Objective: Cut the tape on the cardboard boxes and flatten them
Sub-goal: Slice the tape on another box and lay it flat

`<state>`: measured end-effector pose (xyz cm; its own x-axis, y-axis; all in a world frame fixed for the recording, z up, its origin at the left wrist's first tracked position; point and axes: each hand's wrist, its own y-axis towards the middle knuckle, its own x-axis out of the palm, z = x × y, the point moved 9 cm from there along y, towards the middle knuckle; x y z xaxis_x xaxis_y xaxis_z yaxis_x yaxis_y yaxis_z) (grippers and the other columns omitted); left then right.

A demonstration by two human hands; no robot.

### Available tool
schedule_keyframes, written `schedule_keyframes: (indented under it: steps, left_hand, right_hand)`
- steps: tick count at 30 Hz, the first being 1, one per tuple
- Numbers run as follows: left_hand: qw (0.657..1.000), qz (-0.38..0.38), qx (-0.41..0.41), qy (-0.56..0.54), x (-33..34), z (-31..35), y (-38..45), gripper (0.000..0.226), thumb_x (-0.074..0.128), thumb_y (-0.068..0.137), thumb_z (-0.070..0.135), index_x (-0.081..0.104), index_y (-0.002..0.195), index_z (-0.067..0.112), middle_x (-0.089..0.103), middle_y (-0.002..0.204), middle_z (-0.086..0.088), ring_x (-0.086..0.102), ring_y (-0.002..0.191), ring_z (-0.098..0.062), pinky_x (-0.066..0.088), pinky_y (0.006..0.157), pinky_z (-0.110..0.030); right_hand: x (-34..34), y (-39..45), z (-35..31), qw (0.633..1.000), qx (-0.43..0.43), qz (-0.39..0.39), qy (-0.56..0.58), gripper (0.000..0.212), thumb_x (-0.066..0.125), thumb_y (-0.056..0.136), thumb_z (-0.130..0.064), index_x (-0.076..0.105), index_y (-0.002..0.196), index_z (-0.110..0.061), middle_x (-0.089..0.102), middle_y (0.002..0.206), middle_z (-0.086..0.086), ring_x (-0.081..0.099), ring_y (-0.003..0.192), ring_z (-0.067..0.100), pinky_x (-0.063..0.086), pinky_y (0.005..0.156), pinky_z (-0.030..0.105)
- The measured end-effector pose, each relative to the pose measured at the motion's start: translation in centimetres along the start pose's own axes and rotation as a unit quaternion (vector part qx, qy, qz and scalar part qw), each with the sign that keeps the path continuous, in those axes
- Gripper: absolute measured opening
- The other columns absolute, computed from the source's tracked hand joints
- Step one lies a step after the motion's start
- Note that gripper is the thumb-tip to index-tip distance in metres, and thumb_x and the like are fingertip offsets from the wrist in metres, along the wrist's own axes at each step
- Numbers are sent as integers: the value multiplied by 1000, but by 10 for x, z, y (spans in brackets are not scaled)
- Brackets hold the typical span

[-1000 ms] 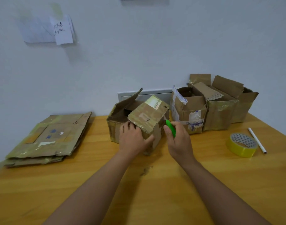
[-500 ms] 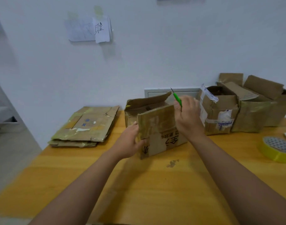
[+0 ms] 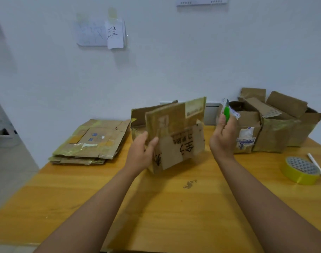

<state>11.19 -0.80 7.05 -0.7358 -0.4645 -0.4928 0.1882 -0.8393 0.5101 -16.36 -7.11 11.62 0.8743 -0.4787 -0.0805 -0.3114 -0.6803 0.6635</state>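
My left hand [image 3: 142, 152] grips the left edge of a small brown cardboard box [image 3: 176, 136], which stands tilted on one edge above the wooden table [image 3: 174, 207] with printed characters and tape on its near face. To its right, apart from the box, my right hand [image 3: 222, 136] holds a green utility knife [image 3: 226, 114] upright, blade pointing up. Another open box [image 3: 137, 119] sits just behind the held one. A stack of flattened boxes [image 3: 92, 143] lies at the table's left rear.
Three open cardboard boxes [image 3: 269, 128] stand in a row at the back right against the white wall. A yellow tape roll [image 3: 300, 169] and a white pen [image 3: 318, 168] lie near the right edge. The table's left edge drops to the floor [image 3: 8, 170].
My right hand with the knife has come off the box's top edge and moved right. The left hand has lifted and turned the box more upright.
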Motion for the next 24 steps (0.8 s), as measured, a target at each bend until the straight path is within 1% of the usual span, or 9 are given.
schedule_keyframes:
  steps: [3,7,9,11,14,16,18,21,24]
  left_hand:
    - [992,89,-40,-84,-34,15,16,16,48,101,41,54,99,26,65,90,0,64,81,-14,54,63,-37]
    - [962,167,-133,-169,-61,16,31,21,50,102,35,46,83,26,60,83,1,59,74,-13,44,60,-29]
    - [934,154,-219,-237,-55,6,33,15,50,101,36,52,99,21,63,92,-2,61,78,-15,46,59,-29]
    - [908,136,-275,-285,-48,-1,30,29,50,100,41,48,112,14,59,87,-2,55,67,-14,42,49,-25]
    - [883,108,-261,-376,-41,1,29,41,55,95,50,46,116,16,57,87,-1,54,63,-10,44,54,-23]
    - [896,59,-204,-390,-39,16,29,50,53,95,53,48,121,11,58,91,1,59,66,-6,47,53,-19]
    - [916,12,-159,-368,-37,26,27,64,51,90,62,51,132,14,63,115,4,64,95,-12,55,72,-23]
    - [948,-69,-132,-283,-36,32,19,81,48,80,77,47,143,27,58,138,9,55,126,-10,44,108,-36]
    - [975,-67,-106,-185,-44,36,18,51,37,87,78,52,127,51,55,132,25,45,128,6,33,113,-36]
  right_hand:
    - [-7,-6,22,998,54,-22,-5,24,29,107,-31,47,107,-15,51,93,2,51,81,20,38,68,33]
    - [0,-20,28,993,80,-78,40,21,30,106,-32,48,106,-22,53,87,-5,49,71,6,40,65,26]
    - [2,-20,20,994,66,-75,35,18,32,106,-31,46,102,-21,46,76,-3,45,64,11,35,58,28]
    - [3,-16,12,997,45,-67,2,19,32,106,-31,45,99,-19,45,72,0,44,60,15,31,53,32]
    - [7,-8,-1,994,-4,-80,-73,24,32,106,-30,47,97,-13,52,78,6,49,67,23,32,55,32]
    - [11,-3,-2,987,4,-99,-125,29,29,106,-31,48,101,-10,54,82,9,50,72,26,34,57,34]
    - [14,1,0,977,26,-119,-175,33,27,106,-33,48,105,-8,54,83,9,50,74,29,34,58,35]
    - [12,3,-3,970,30,-133,-201,32,27,106,-34,47,99,-10,51,77,6,50,74,31,35,59,36]
    - [9,15,-12,962,33,-147,-228,33,29,105,-34,50,101,-9,51,79,6,49,75,30,35,62,36]
